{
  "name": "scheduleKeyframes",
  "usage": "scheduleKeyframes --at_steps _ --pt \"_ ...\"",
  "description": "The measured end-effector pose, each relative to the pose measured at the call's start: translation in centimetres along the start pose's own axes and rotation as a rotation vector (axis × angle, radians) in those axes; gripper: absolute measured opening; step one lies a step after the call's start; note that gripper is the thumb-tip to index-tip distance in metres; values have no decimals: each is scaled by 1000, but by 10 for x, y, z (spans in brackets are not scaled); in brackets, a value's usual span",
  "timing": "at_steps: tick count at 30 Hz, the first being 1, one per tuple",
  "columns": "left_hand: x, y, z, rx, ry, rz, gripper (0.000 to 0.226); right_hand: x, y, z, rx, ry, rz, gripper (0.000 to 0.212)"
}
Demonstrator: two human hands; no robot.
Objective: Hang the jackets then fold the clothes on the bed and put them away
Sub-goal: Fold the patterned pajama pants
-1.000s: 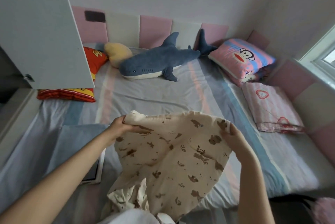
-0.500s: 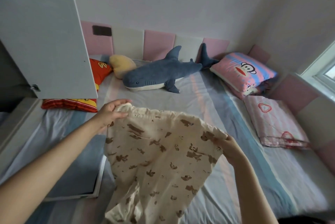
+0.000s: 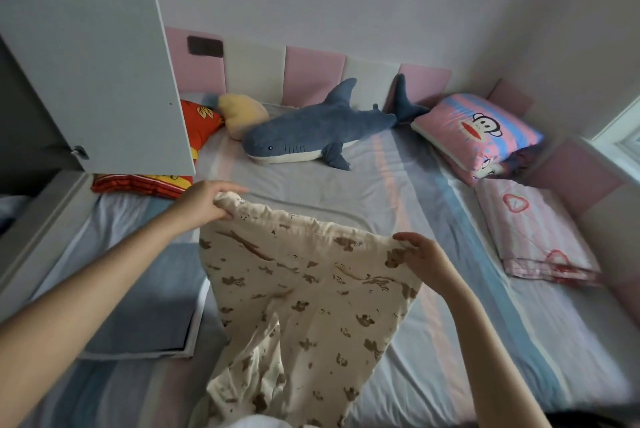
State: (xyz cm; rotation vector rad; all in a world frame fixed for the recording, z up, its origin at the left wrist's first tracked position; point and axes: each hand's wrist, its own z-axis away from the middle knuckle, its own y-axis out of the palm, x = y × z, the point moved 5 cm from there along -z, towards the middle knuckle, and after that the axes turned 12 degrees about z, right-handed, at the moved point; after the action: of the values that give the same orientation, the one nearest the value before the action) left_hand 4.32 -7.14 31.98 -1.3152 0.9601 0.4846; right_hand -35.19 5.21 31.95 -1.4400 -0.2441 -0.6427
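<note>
We have stretched the cream brown-printed cotton trousers [image 3: 304, 289] wider, waistband toward twelve o'clock above the striped bed [image 3: 381, 185], our left hand [image 3: 204, 202] and right hand [image 3: 424, 256] pinching its corners between fingers, ready for laying flat.

Cream fabric trousers with a brown blotch print [image 3: 304, 306], spread in the air above the pastel-striped bed [image 3: 398, 192].
Waistband uppermost and pulled taut, pinched at each end by the left hand [image 3: 204, 202] and right hand [image 3: 422, 254]; legs hang crumpled toward the bed's near edge.
</note>
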Motion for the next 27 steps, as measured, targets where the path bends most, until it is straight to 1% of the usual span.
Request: scheduleKeyframes --at_steps 2,3,5,6,7,9,11,12,14,15,16,17,19,20,21,22,24,25,26,27 --pt "-7 -5 0 -46 51 -41 47 1 -1 -1 97 6 24 45" --pt "-11 -6 1 -92 76 -71 39 1 -1 -2 129 17 105 50" --pt "-14 -3 7 -152 83 -165 23 0 5 -2 154 27 370 48" --pt "-8 8 11 -116 37 -235 19 -2 12 0 178 24 508 43" --pt "-1 19 15 -27 -44 -334 21 -2 22 1 226 -5 647 37" --pt "23 49 33 256 -226 -536 13 -8 55 12 408 -95 902 33" --pt "45 80 61 647 -348 -622 14 -21 92 33 715 -166 1048 39" --pt "55 94 78 837 -403 -618 14 -33 110 48 906 -145 1033 44" --pt "60 108 102 1096 -500 -553 13 -58 131 75 1236 8 903 54" --pt "63 109 108 1179 -549 -499 15 -70 137 85 1347 104 832 57" --pt "64 108 110 1224 -598 -442 16 -79 141 92 1411 179 779 59" --pt "63 106 111 1233 -636 -401 14 -85 141 93 1422 223 750 58" --pt "60 103 98 1198 -641 -377 11 -91 136 75 1322 260 704 53" --pt "57 102 87 1156 -618 -386 9 -90 131 60 1221 274 683 43" --pt "48 101 66 1080 -578 -403 7 -86 118 37 1087 253 670 30" --pt "38 100 47 989 -528 -406 8 -80 103 17 950 216 703 22" --pt "1 78 -15 736 -363 -475 18 -54 55 -42 589 116 776 25" --pt "-18 65 -44 604 -274 -544 23 -41 29 -67 408 110 764 22" --pt "-46 37 -84 452 -178 -621 26 -17 -10 -102 206 103 708 19" --pt "-68 18 -112 301 -114 -641 25 0 -42 -123 27 103 641 14"
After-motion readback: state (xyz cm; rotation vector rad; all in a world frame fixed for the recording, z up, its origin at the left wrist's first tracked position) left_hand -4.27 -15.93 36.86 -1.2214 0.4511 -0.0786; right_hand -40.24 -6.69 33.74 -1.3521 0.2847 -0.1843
